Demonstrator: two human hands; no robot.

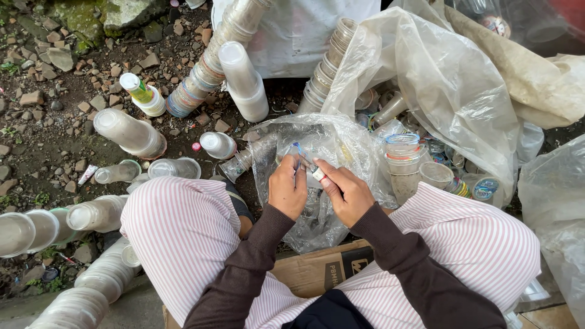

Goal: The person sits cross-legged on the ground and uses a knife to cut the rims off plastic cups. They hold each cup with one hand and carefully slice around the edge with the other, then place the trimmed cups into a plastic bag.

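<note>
Sitting low over the ground, a person holds both hands together at the middle of the frame. The left hand point(287, 189) is closed around a clear plastic cup point(298, 159), with the fingers curled on its side. The right hand point(346, 194) pinches a small knife point(315, 172) between thumb and fingers, and its tip touches the cup. Both hands are just above a crumpled clear plastic bag point(329, 137) that lies between the knees.

Striped trousers point(183, 237) cover both legs at the lower part of the frame, and the arms wear dark brown sleeves point(244, 274). A piece of brown cardboard point(323, 268) lies under the legs at the lower centre.

Many stacks of used plastic cups lie around. One long stack point(210, 64) lies across the upper centre, and another point(36, 228) lies at the left edge. A short stack of cups point(403, 161) stands just right of the hands. A large milky plastic sheet point(451, 79) fills the upper right. The ground point(55, 79) at the upper left is dark soil with small stones.
</note>
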